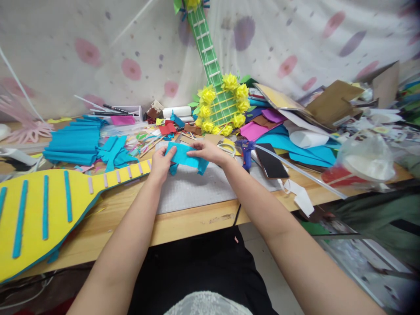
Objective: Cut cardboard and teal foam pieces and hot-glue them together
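Your left hand (160,165), just beyond the yellow guitar's neck (111,178), pinches the left end of the blue paper (184,155), thumb on its face, other fingers mostly hidden. The sheet hangs above the grey mat (197,190). Your right hand (208,152) grips its upper right part, thumb and fingers closed on it; the blue glue gun (246,153) lies beyond.
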Motion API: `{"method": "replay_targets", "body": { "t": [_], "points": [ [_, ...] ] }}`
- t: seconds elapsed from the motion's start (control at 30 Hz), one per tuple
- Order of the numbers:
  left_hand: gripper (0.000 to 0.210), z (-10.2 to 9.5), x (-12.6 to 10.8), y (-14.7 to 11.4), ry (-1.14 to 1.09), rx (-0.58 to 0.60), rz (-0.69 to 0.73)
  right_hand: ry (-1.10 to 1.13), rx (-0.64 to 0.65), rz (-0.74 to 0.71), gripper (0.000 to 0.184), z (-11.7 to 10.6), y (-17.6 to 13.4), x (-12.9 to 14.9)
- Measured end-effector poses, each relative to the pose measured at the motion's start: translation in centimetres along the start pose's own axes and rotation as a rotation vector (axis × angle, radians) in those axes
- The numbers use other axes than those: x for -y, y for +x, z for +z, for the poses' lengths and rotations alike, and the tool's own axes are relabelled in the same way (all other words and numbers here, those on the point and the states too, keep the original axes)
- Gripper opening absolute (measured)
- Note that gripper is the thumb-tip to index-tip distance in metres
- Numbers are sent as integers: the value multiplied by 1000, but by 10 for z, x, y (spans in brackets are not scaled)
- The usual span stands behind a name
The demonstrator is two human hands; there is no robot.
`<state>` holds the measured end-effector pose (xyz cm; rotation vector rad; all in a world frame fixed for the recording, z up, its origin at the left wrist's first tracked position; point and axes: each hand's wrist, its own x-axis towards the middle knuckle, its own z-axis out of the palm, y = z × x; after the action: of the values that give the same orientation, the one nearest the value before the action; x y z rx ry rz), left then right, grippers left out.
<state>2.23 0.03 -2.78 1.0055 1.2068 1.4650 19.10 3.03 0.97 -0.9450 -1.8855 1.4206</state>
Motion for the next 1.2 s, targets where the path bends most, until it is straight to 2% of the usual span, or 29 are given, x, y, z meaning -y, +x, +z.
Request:
{"method": "replay_targets", "body": {
  "t": [0.13,0.33,0.53,0.63,0.73,0.87,0.97,1.07,1.2],
  "points": [
    [44,1,0,1,-137,61,-138,41,27,-21,26,-2,-3,1],
    [29,1,-6,-2,-240,197,-275,96,35,13,28,-6,-8,-3],
    [21,3,-7,0,-240,80,-259,132,73,24,28,-5,-7,-1],
    [20,2,-7,1,-231,73,-288,130,90,18,26,-4,-5,0],
    [28,1,-7,1,-151,66,-268,152,114,44,28,-3,-4,0],
    [44,0,-4,-1,37,34,-130,185,135,51,31,0,-5,0],
    [52,3,-2,-4,30,85,-119,199,146,0,29,3,-4,4],
    [50,7,-1,-6,-102,156,-231,211,156,-44,29,7,-2,10],
    [32,10,-5,-9,-283,216,-458,194,119,-63,31,14,1,20]
  ]
}}
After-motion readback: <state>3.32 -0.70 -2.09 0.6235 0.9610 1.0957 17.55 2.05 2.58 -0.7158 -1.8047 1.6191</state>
